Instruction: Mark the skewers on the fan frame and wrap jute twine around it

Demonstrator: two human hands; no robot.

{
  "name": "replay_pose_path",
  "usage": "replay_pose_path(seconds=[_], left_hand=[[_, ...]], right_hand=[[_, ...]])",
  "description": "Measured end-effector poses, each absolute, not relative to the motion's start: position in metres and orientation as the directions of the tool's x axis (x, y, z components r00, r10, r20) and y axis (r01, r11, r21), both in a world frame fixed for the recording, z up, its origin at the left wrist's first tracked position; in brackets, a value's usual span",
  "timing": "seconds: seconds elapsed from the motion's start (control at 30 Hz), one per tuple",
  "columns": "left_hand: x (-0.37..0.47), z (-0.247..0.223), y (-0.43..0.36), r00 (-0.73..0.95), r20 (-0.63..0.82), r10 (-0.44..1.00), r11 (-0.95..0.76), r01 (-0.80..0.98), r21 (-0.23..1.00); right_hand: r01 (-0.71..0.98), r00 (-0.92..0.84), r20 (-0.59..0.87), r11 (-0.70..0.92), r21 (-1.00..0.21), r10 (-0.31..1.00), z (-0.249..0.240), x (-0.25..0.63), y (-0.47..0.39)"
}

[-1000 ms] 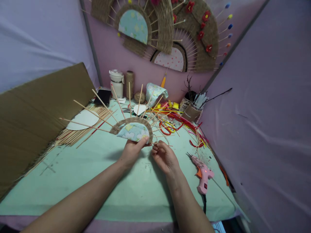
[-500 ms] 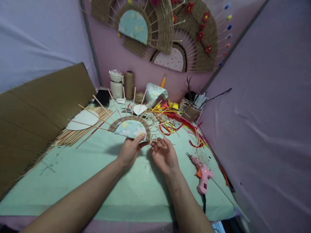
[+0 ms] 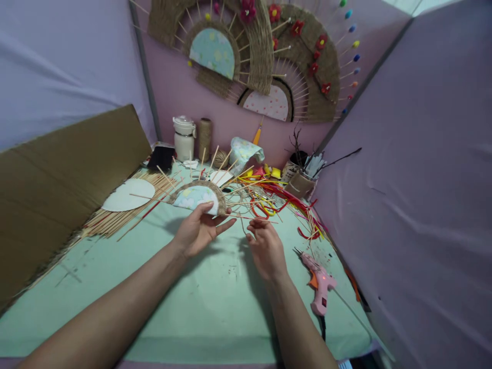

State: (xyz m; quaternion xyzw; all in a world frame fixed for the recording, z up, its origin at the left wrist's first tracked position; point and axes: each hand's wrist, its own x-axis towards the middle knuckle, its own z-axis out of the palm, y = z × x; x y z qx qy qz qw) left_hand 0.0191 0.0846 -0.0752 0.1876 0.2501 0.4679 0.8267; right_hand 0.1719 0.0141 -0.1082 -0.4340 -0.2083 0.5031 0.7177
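Observation:
My left hand (image 3: 198, 229) grips the lower right edge of a half-round fan piece (image 3: 196, 196), thumb on its front and other fingers behind and spread. Pale blue flowered fabric covers its middle, brown twine is woven in a band around it, and thin wooden sticks radiate outward. To its right, my right hand (image 3: 265, 243) has its fingers curled together below the lowest stick (image 3: 251, 219). A thin strand of twine (image 3: 242, 224) runs down from the sticks to its fingertips, which seem to pinch it. The fingertips are partly hidden.
A pink glue gun (image 3: 319, 282) lies at the right with its cord. Loose sticks (image 3: 111, 223) and a white oval (image 3: 130, 195) lie left, by a cardboard sheet (image 3: 69, 195). Behind are coloured pipe cleaners (image 3: 284, 189), a white jar (image 3: 184, 138) and a twine spool (image 3: 205, 139).
The fan piece and my left hand have shifted left and turned, and the left fingers have spread. My right hand has moved slightly right and down, its palm turning over and its fingers curling.

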Motion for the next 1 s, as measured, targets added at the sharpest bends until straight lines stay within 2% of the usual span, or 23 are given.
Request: replay_pose_path(seconds=[0.1, 0.2, 0.27, 0.33, 0.4, 0.6, 0.73, 0.9, 1.0], left_hand=[[0.011, -0.064, 0.093, 0.476, -0.258, 0.841, 0.53, -0.627, 0.571], [0.003, -0.059, 0.1, 0.506, -0.299, 0.809, 0.574, -0.574, 0.584], [-0.001, -0.061, 0.104, 0.518, -0.329, 0.789, 0.604, -0.557, 0.571], [-0.005, -0.066, 0.107, 0.522, -0.356, 0.775, 0.626, -0.554, 0.549], [-0.008, -0.072, 0.109, 0.53, -0.377, 0.76, 0.646, -0.551, 0.528], [-0.014, -0.091, 0.114, 0.532, -0.412, 0.74, 0.671, -0.54, 0.508], [-0.012, -0.1, 0.115, 0.533, -0.424, 0.733, 0.679, -0.526, 0.513], [-0.011, -0.106, 0.117, 0.5, -0.42, 0.757, 0.652, -0.546, 0.526], [-0.011, -0.107, 0.118, 0.478, -0.421, 0.771, 0.637, -0.553, 0.537]], right_hand=[[-0.192, 0.451, 0.015, 0.114, -0.975, 0.893, -0.099, 0.18, 0.021], [0.039, 0.274, 0.126, 0.12, -0.992, 0.953, -0.086, 0.186, 0.033], [0.114, 0.037, 0.103, 0.099, -0.989, 0.994, -0.084, 0.187, 0.042], [0.136, -0.157, 0.005, 0.026, -0.99, 0.988, -0.088, 0.186, 0.052], [0.123, -0.208, -0.088, -0.064, -0.99, 0.974, -0.096, 0.185, 0.058], [-0.038, -0.056, -0.161, -0.163, -0.986, 0.985, -0.11, 0.199, 0.055], [-0.13, 0.052, -0.165, -0.157, -0.979, 0.985, -0.111, 0.207, 0.053], [-0.101, 0.109, -0.139, -0.128, -0.987, 0.984, -0.116, 0.212, 0.056], [0.01, 0.201, -0.089, -0.093, -0.996, 0.976, -0.116, 0.215, 0.055]])
